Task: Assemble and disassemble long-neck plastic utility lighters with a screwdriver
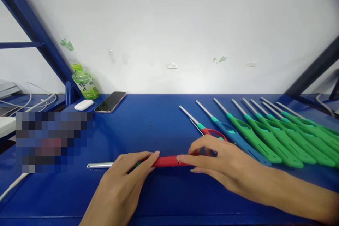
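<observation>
Lying lengthwise left to right, the red lighter (164, 161) is clamped by the fingers of the left hand (119, 180), its metal tube (100, 165) jutting leftward beyond them, while the right hand (227, 162) touches its other end, whether gripping I cannot tell.

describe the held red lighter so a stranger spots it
On the blue table, find the left hand and right hand. Both touch the red lighter, laid crosswise, nozzle pointing left, unlike the other red one, slanting in the row at right.
</observation>
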`<action>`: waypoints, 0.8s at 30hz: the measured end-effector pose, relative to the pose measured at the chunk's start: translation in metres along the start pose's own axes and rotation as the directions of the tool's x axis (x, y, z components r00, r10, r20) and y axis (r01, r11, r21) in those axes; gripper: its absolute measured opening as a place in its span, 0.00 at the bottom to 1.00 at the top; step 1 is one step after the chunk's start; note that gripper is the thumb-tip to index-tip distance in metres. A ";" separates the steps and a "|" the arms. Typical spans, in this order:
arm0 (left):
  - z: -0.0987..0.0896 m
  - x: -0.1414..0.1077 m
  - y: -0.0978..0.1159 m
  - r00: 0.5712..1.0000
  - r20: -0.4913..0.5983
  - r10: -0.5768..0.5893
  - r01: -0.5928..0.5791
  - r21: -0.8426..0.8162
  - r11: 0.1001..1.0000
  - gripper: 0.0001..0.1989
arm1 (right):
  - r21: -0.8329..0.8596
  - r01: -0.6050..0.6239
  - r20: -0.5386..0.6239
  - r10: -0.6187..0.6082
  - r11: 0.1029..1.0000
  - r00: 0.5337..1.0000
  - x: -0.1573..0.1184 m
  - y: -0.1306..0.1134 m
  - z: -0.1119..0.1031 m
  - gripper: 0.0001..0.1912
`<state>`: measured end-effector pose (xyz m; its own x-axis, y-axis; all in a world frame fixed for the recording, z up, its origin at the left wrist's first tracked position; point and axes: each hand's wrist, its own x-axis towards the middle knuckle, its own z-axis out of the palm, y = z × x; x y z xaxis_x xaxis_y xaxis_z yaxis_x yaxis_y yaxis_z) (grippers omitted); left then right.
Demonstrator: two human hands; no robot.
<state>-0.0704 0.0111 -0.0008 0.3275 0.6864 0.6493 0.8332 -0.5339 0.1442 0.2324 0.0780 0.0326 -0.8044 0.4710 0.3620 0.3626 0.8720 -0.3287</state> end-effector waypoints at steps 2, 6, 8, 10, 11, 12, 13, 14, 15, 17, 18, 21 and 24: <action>-0.001 -0.003 -0.002 1.000 0.015 0.007 -0.006 -0.022 1.000 0.16 | -0.024 0.020 0.035 -0.019 1.000 0.999 0.000 -0.002 -0.004 0.26; -0.001 -0.006 -0.003 0.999 0.018 0.031 -0.029 -0.084 0.996 0.15 | -0.060 0.032 0.092 -0.026 0.998 0.995 0.003 -0.004 -0.012 0.21; 0.000 -0.008 -0.002 0.999 0.035 0.035 -0.032 -0.074 0.997 0.14 | -0.056 -0.010 0.066 0.014 0.998 0.998 0.005 -0.002 -0.016 0.17; 0.000 -0.009 -0.001 0.998 0.055 0.018 -0.015 -0.051 0.999 0.14 | -0.073 -0.134 -0.006 0.134 0.988 0.991 0.008 0.003 -0.022 0.15; 0.000 -0.010 0.000 0.998 0.056 0.006 -0.004 -0.040 0.999 0.13 | -0.110 -0.209 -0.034 0.207 0.972 0.978 0.009 0.006 -0.025 0.15; -0.001 -0.009 0.000 0.999 0.055 -0.002 0.004 -0.029 1.000 0.13 | -0.160 -0.274 -0.050 0.269 0.948 0.962 0.009 0.010 -0.027 0.15; -0.003 -0.006 -0.001 0.999 0.043 -0.003 0.004 -0.015 1.000 0.13 | -0.215 -0.319 -0.053 0.315 0.923 0.948 0.009 0.014 -0.029 0.13; -0.005 -0.003 -0.003 0.999 0.041 -0.002 0.001 0.006 1.000 0.13 | -0.268 -0.338 -0.046 0.338 0.902 0.940 0.009 0.018 -0.030 0.12; -0.007 0.003 -0.007 0.999 0.049 -0.001 0.000 0.033 0.999 0.14 | -0.312 -0.336 -0.033 0.344 0.889 0.938 0.009 0.021 -0.030 0.10; -0.010 0.021 -0.018 0.994 0.112 -0.014 0.003 0.103 0.995 0.16 | -0.367 -0.312 -0.012 0.330 0.877 0.944 0.007 0.025 -0.028 0.07; -0.010 0.032 -0.025 0.987 0.154 -0.037 0.016 0.132 0.991 0.17 | -0.392 -0.292 0.001 0.318 0.872 0.948 0.007 0.026 -0.026 0.06; -0.004 0.068 -0.047 0.953 0.286 -0.102 0.047 0.192 0.980 0.13 | -0.456 -0.218 0.056 0.273 0.863 0.960 0.006 0.023 -0.019 0.07; 0.008 0.096 -0.065 0.894 0.417 -0.163 0.057 0.254 0.965 0.09 | -0.497 -0.169 0.094 0.247 0.851 0.965 0.007 0.019 -0.017 0.08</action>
<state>-0.0895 0.1156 0.0456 0.3433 0.9066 0.2453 0.9363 -0.3509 -0.0136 0.2420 0.0997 0.0437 -0.7306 0.6568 0.1864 0.6786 0.7287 0.0920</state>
